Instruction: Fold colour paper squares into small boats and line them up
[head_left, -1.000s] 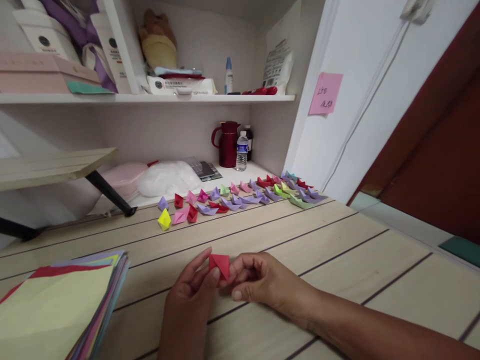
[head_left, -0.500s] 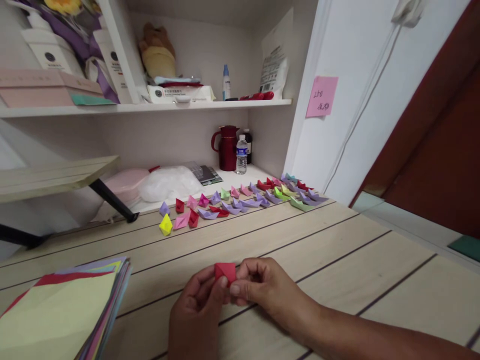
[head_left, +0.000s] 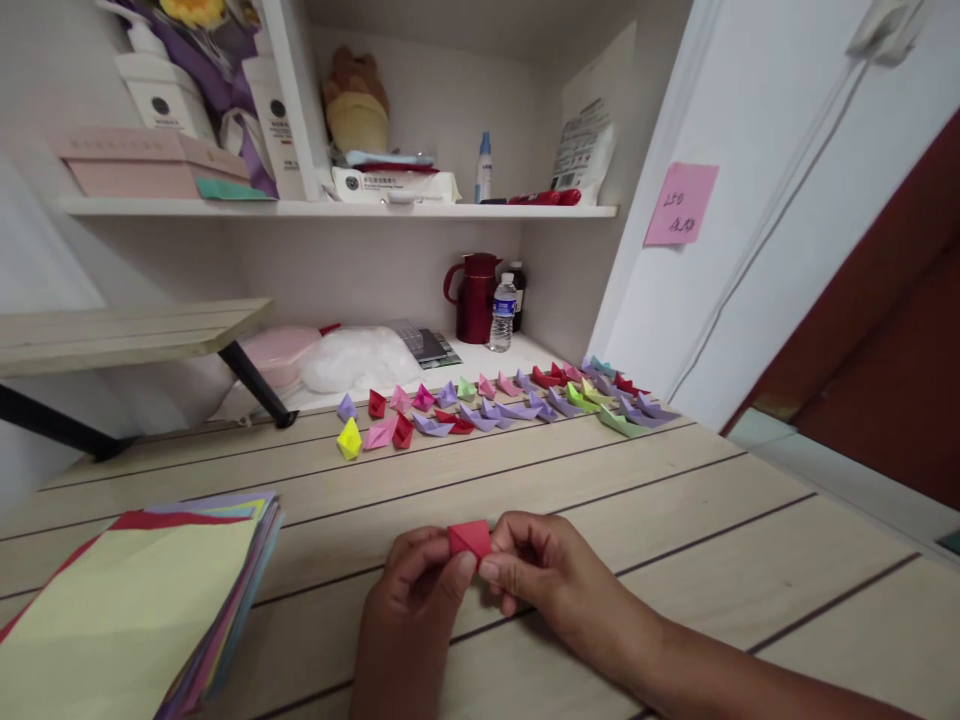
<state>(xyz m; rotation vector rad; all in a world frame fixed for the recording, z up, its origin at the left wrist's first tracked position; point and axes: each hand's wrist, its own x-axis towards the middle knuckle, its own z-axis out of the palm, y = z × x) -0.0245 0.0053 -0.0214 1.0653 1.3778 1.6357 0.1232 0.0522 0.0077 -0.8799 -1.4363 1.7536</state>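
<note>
A small folded piece of red paper [head_left: 469, 538] is held up between my two hands above the slatted wooden table. My left hand [head_left: 421, 580] pinches its left side, the thumb lying over the lower front. At its lower right corner, the thumb and fingers of my right hand [head_left: 536, 565] grip the edge. Diagonal creases run across the paper's front face. Beyond my hands, several folded paper boats [head_left: 517, 410] in purple, red, pink, green and yellow stand in rows along the table's far side.
To the left lies a stack of coloured paper [head_left: 127, 610] with a pale yellow sheet on top. A small raised wooden shelf [head_left: 135, 330] on black legs stands behind it. At the back are a dark red jug [head_left: 475, 300], a water bottle [head_left: 503, 312] and a white plastic bag [head_left: 360, 360].
The whole view has shifted, so the scene sits further right in the picture. Both hands keep hold of the red paper, with little change in their grip.
</note>
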